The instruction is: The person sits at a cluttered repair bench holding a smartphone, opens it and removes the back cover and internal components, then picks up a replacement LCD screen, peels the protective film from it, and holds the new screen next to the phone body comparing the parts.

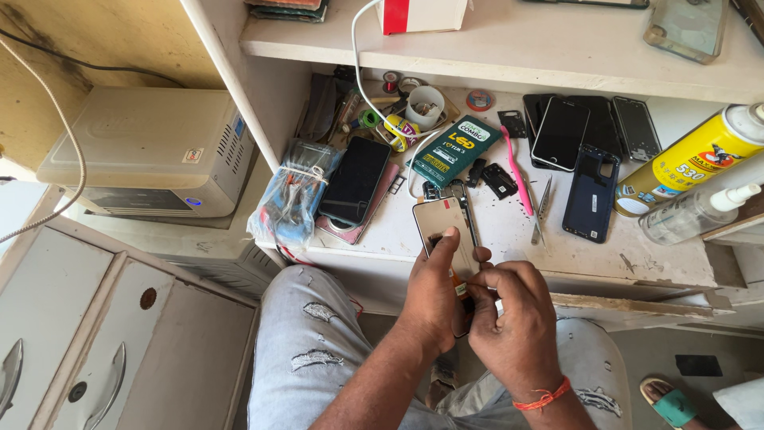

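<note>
Bench edge just past my hands (477,306) is crowded: black phone (355,180) and plastic bag (290,199) block the left, blue phone frame (590,195), tweezers (543,209) and pink tool (517,171) the right. Bare strip of worktop (509,239) between them lets me reach in. Shelf (509,48) overhead caps lift.

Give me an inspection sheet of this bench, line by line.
Surface: white worn workbench, crowded.
Job's things: beige flat phone panel, held over the bench edge.
Clutter: black phones, blue phone frame, pink tool, metal tweezers, yellow spray can, clear bottle.
Hands: left hand grips the panel; right hand pinches at its lower edge.
Cables: white cable drops from the shelf.
Surroundings: grey box unit, white drawers.
</note>
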A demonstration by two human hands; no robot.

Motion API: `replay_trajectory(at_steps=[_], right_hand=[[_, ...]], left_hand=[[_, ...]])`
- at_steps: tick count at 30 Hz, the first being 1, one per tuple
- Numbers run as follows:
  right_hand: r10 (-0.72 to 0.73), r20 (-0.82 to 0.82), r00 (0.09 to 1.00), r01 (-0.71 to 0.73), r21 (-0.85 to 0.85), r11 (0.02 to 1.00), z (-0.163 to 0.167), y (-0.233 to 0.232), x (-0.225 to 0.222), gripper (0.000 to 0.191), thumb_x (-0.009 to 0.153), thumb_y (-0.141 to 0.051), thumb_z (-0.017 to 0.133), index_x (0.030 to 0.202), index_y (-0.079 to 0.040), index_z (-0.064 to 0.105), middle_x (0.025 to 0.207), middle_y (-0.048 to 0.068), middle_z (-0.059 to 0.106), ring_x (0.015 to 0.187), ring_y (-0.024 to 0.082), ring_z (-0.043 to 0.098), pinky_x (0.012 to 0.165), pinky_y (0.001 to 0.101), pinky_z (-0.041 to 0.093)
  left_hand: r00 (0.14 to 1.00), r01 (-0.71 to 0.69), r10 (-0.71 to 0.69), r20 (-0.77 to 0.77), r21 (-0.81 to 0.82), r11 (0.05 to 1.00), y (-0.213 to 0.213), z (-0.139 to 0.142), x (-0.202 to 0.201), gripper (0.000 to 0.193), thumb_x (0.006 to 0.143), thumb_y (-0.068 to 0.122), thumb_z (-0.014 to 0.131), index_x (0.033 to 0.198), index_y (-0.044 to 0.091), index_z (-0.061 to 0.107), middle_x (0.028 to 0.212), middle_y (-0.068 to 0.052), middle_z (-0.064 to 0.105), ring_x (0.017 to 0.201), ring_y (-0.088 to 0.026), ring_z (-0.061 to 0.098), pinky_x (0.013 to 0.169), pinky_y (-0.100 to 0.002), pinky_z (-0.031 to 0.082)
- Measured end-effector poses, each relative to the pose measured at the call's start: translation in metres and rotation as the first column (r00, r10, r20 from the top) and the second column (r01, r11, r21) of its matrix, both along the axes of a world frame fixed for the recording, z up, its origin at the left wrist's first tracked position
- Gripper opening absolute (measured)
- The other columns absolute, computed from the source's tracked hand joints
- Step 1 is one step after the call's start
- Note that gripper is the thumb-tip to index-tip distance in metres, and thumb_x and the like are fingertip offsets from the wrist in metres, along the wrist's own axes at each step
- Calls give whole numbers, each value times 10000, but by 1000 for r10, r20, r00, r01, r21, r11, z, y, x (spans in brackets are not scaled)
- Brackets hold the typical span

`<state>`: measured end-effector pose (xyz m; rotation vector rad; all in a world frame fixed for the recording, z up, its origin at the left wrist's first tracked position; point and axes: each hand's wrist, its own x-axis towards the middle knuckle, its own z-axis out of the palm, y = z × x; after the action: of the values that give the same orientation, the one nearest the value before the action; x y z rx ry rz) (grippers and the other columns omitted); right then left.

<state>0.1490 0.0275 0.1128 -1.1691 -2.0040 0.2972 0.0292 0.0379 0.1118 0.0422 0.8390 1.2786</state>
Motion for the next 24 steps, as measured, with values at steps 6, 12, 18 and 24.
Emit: replay_trajectory(at_steps=[6, 12, 18, 24], right_hand=[[-4, 90, 996, -4, 85, 996, 3, -2, -1, 175, 780, 57, 706, 927, -30, 671, 959, 91, 620, 917, 301, 639, 816, 420, 527], [36, 204, 978, -71, 168, 983, 6, -2, 2, 254, 715, 67, 667, 959, -5, 666, 990, 109, 613, 918, 318, 626, 855, 454, 510], [39, 142, 989, -61, 154, 986, 7, -5, 1, 264, 727, 54, 688, 978, -26, 668, 987, 100, 619, 903, 309, 640, 823, 428, 521], [-22, -193, 981, -8, -152, 988, 4, -6, 4, 275, 814, -59, 784, 1083, -67, 728, 978, 41, 665, 709, 152, 616, 637, 291, 495]], left_hand=[[997, -59, 57, 60, 37, 998, 1, -2, 4, 326, 1000, 402, 547, 1183, 138, 495, 971, -74, 621, 851, -205, 608, 699, -337, 540], [996, -42, 43, -72, 21, 999, 0, -6, 5, 318, 978, 387, 574, 1162, 131, 526, 969, -53, 625, 861, -172, 606, 741, -338, 548], [997, -62, 67, -46, 95, 994, 1, -11, 6, 309, 993, 385, 590, 1151, 127, 525, 934, -40, 620, 834, -166, 601, 694, -326, 520], [997, -74, 69, 41, 136, 988, 1, -13, -4, 369, 985, 444, 535, 1135, 107, 539, 902, -52, 637, 782, -193, 620, 627, -348, 548]])
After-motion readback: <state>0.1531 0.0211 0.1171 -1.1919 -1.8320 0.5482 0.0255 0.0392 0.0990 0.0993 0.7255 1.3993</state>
